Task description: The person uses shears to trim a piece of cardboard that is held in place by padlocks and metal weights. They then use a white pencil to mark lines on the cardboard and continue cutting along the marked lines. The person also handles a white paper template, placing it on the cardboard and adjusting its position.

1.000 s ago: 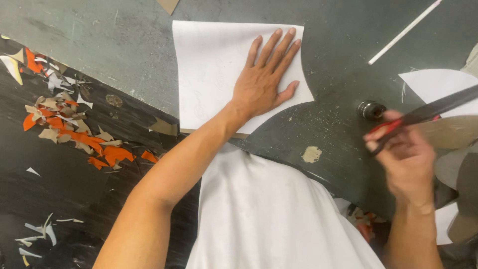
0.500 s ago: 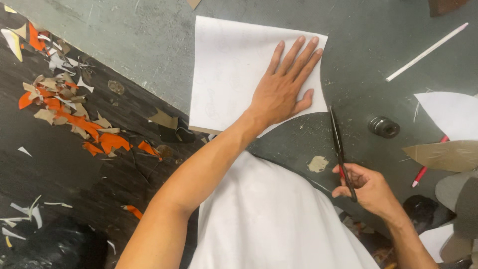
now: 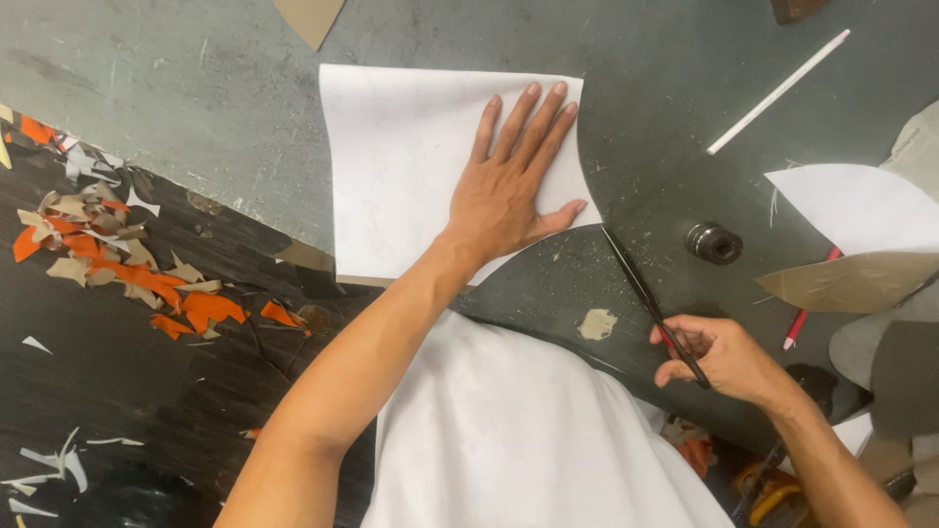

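Here, white sheet (image 3: 411, 166), flat, curved right edge

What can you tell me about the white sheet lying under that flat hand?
The white sheet looks like thin paper or pattern material, with faint line drawings. It lies flat on the grey table, its near edge overhanging slightly. Its right edge curves. The left hand presses on it, fingers spread. The scissors point toward its lower right corner.
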